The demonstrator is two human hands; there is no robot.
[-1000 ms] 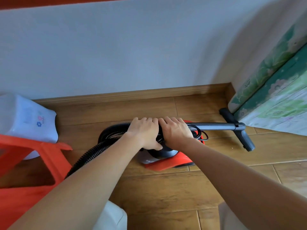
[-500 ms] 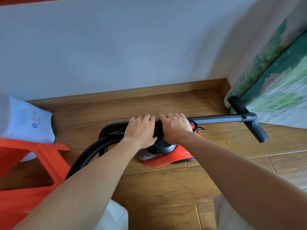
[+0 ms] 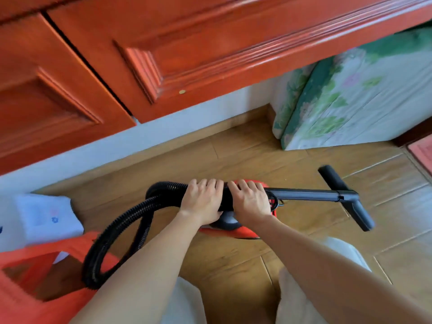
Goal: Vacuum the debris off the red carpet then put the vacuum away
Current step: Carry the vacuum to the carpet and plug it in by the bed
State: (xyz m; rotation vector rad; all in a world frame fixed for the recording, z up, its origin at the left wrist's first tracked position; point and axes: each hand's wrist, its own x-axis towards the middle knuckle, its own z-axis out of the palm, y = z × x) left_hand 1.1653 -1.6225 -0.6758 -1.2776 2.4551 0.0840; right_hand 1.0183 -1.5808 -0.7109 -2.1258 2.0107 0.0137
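A small red vacuum (image 3: 236, 231) is held above the wooden floor (image 3: 233, 265), mostly hidden under my hands. My left hand (image 3: 204, 202) and my right hand (image 3: 251, 202) sit side by side on top of it, fingers curled over the bundled black hose and handle. The ribbed black hose (image 3: 112, 239) loops down to the left. A dark wand (image 3: 306, 194) sticks out to the right and ends in a T-shaped floor nozzle (image 3: 346, 197). A corner of the red carpet (image 3: 422, 152) shows at the right edge.
Red wooden cabinet doors (image 3: 163, 43) hang above a white wall strip. A folded green floral mattress (image 3: 350, 101) leans at the right. A white appliance (image 3: 44, 216) and a red plastic stool (image 3: 28, 277) stand at the left. My pale trouser legs are below.
The vacuum has come up off the floor in both hands and the wand nozzle has swung right. The view has tilted up, so the red cabinet doors now show.
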